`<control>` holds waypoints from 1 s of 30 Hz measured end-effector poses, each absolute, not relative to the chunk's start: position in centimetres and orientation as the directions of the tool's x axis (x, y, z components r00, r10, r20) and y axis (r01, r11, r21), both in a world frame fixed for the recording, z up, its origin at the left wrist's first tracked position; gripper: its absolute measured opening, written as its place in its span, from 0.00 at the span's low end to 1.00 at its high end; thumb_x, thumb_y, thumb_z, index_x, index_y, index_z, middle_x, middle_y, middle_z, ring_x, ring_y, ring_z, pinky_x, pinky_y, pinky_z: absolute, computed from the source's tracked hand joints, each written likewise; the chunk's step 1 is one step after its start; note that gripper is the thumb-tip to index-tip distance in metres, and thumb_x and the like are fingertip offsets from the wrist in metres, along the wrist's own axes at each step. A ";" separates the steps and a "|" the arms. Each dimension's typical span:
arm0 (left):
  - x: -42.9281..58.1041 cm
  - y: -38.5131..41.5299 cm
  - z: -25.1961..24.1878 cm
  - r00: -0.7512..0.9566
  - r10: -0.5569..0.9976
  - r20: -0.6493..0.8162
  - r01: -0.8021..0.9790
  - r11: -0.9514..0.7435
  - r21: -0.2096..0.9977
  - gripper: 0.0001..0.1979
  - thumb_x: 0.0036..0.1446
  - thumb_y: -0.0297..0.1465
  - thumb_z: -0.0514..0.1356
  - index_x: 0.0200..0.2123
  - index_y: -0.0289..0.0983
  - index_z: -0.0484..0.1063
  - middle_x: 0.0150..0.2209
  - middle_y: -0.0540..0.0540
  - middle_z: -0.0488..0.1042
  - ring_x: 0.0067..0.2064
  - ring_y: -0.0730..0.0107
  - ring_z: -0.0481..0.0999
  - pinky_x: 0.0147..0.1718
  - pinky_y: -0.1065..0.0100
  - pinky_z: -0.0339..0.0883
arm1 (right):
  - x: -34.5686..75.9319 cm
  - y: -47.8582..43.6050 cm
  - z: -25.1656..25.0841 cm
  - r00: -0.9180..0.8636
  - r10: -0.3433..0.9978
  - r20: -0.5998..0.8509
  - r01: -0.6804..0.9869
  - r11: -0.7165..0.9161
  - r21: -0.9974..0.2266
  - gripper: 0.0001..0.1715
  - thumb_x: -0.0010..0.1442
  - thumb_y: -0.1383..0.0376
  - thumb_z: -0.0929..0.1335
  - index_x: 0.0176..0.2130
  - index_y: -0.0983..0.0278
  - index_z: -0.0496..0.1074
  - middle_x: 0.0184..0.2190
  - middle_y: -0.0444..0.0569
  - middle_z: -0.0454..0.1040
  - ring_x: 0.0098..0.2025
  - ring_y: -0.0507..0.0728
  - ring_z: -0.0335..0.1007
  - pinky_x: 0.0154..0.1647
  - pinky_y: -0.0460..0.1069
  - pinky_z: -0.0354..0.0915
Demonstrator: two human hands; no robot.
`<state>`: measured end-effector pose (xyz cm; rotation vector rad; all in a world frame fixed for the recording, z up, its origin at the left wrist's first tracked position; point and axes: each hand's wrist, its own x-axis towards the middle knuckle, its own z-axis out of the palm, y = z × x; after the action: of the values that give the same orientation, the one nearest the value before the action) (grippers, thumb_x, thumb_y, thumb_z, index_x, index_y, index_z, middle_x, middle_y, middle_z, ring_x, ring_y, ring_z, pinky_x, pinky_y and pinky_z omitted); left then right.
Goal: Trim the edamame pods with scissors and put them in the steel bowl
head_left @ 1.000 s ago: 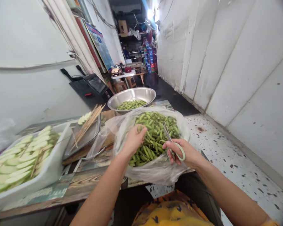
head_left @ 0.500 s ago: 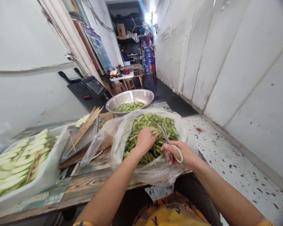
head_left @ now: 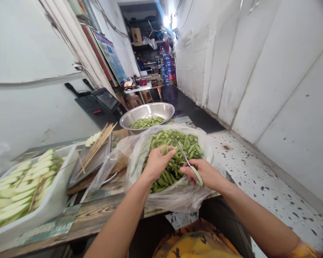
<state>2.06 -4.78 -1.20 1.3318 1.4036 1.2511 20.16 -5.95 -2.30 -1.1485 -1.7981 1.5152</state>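
Note:
My left hand [head_left: 159, 162] is closed on a green edamame pod [head_left: 164, 149] above the pile. In my right hand [head_left: 201, 173] are scissors with pale green handles [head_left: 196, 175]; their blades point up and to the left, close together, with the tips near my left fingers. Below both hands, a heap of edamame pods [head_left: 168, 177] fills a clear plastic bag [head_left: 136, 172] whose mouth is spread wide. Behind the bag stands a steel bowl [head_left: 168, 114] with more pods in its bottom.
On the left, a white tub [head_left: 67, 179] holds pale green slices on sticks. Between tub and bag lie a metal tray [head_left: 97, 164] and a bundle of wooden skewers [head_left: 97, 148]. All rest on a wood-patterned table [head_left: 97, 211]. A white wall [head_left: 258, 71] runs along the right.
My left hand has lifted slightly and shifted left, bringing a pod up from the heap. The scissors have turned in my right hand and their blades look closer together.

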 end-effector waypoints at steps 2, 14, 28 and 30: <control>2.0 -4.9 -1.1 -0.134 0.988 0.079 0.160 -0.057 0.985 0.18 0.43 0.40 0.65 0.34 0.34 0.76 0.17 0.51 0.69 0.24 0.72 0.68 0.24 0.72 0.59 | 20.2 -5.9 -2.2 -0.495 0.858 -0.134 0.281 0.012 -0.960 0.19 0.55 0.51 0.67 0.31 0.65 0.68 0.17 0.40 0.66 0.18 0.50 0.65 0.16 0.42 0.56; 2.1 -5.4 -0.6 -0.003 0.999 -0.048 0.098 0.049 0.994 0.14 0.45 0.37 0.65 0.32 0.33 0.73 0.14 0.56 0.62 0.16 0.81 0.56 0.17 0.75 0.47 | 20.1 -5.5 -2.1 -0.510 0.853 -0.112 0.303 0.056 -0.951 0.23 0.52 0.50 0.69 0.21 0.65 0.64 0.12 0.39 0.62 0.13 0.48 0.59 0.15 0.43 0.56; 2.7 -5.5 -1.2 -0.102 0.975 -0.197 -0.471 0.127 0.873 0.09 0.45 0.25 0.66 0.31 0.32 0.69 0.27 0.50 0.71 0.30 0.75 0.76 0.22 0.79 0.66 | 19.4 -6.1 -2.2 -0.593 0.790 -0.155 0.116 -0.107 -0.988 0.26 0.53 0.45 0.67 0.27 0.65 0.64 0.17 0.40 0.64 0.17 0.49 0.62 0.10 0.42 0.57; 3.0 -5.7 -1.5 -0.110 0.973 -0.204 -0.493 0.125 0.861 0.09 0.46 0.24 0.65 0.30 0.32 0.69 0.27 0.50 0.72 0.29 0.75 0.76 0.22 0.79 0.66 | 19.2 -5.9 -2.5 -0.586 0.795 -0.156 0.111 -0.112 -0.987 0.26 0.53 0.44 0.66 0.29 0.66 0.66 0.16 0.40 0.64 0.17 0.49 0.62 0.10 0.42 0.56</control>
<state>3.00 -5.65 -1.46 0.6317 1.0125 1.3917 19.20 -5.94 -2.52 -1.0014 -1.6534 1.7485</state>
